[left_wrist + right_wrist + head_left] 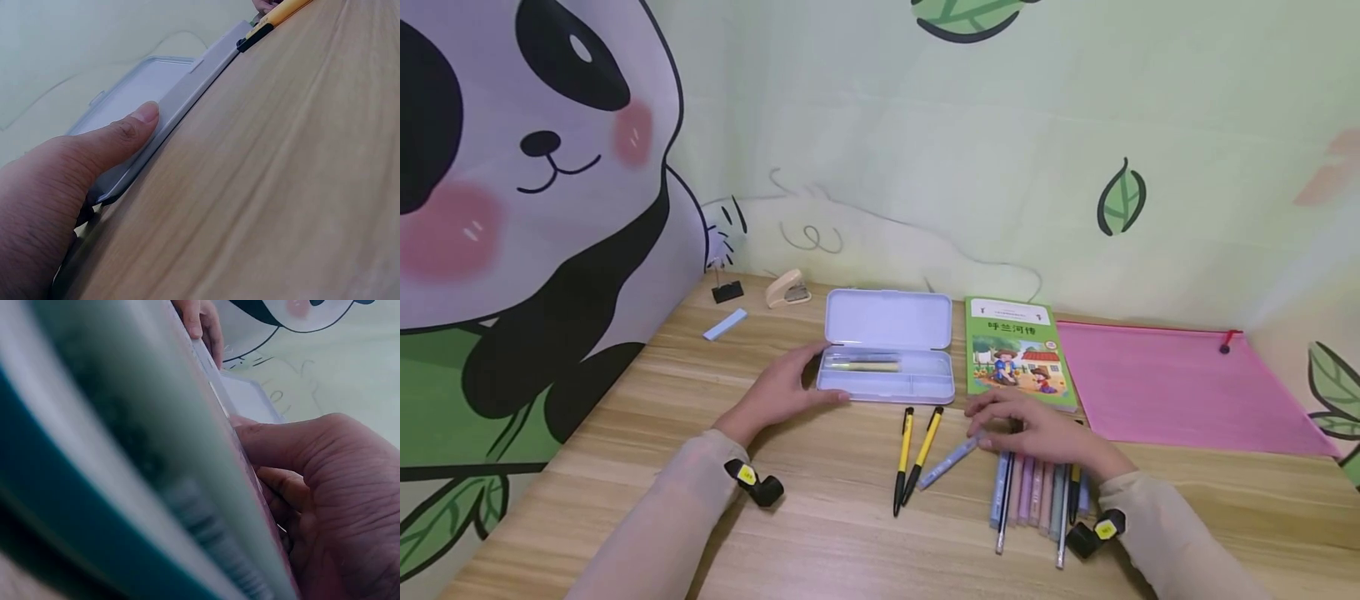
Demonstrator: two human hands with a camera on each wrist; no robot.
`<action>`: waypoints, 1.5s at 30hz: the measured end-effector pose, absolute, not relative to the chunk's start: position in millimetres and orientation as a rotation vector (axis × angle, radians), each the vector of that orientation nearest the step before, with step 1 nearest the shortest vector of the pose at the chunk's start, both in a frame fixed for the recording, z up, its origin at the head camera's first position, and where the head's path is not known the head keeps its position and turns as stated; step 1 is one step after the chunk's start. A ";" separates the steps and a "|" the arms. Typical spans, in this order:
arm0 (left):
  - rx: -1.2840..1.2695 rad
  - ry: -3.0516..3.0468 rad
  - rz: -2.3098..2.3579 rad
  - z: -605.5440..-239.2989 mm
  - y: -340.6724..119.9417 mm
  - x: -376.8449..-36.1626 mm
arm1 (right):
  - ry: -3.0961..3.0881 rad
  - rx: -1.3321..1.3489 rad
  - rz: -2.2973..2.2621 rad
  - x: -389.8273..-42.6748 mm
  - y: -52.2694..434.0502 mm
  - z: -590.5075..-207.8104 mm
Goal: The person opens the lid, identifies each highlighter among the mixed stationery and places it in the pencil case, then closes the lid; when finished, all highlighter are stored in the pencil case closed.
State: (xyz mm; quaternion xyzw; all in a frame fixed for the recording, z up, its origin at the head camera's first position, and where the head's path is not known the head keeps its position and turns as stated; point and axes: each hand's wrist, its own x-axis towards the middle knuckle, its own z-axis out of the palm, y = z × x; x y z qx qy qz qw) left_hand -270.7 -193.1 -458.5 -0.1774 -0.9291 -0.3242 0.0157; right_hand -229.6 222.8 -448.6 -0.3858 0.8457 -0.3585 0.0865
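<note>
Left hand: your left hand (782, 390) rests at the left end of the open pencil case (887, 377); the fingers (125, 134) lie along its rim, the thumb pressing the edge, steadying rather than clasping.
Right hand: your right hand (1037, 429) lies over the row of pens (1037, 496), the fingers curled round a pale blue pen (947, 462) that angles out to the left on the desk (850, 533).
Where things are: the blue pen is right of the two yellow pens (913, 458), in front of the case; the case already holds a couple of pens in its upper compartment.
Risk, rolling: the pens are smooth, slim cylinders; your palm dragging across them could scatter the row toward the desk edge.
Risk, case: it looks like light, slick plastic with a hinged lid standing up; a nudge could slide it into the green book (1017, 352).
Risk, grip: held near one end, the blue pen could pivot and knock the yellow pens.
Surfaces: wood-grain desk, matte; glossy book cover; soft pink pouch (1187, 387) to the right.
</note>
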 end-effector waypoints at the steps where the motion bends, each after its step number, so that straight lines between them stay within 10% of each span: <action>1: -0.554 -2.888 -1.009 -458.6 -193.2 -270.6 | 2.500 -1.132 -1.072 -229.7 223.5 -448.0; 45: -0.550 -2.885 -1.026 -461.1 -193.3 -271.0 | 2.591 -0.919 -1.193 -224.2 225.9 -439.1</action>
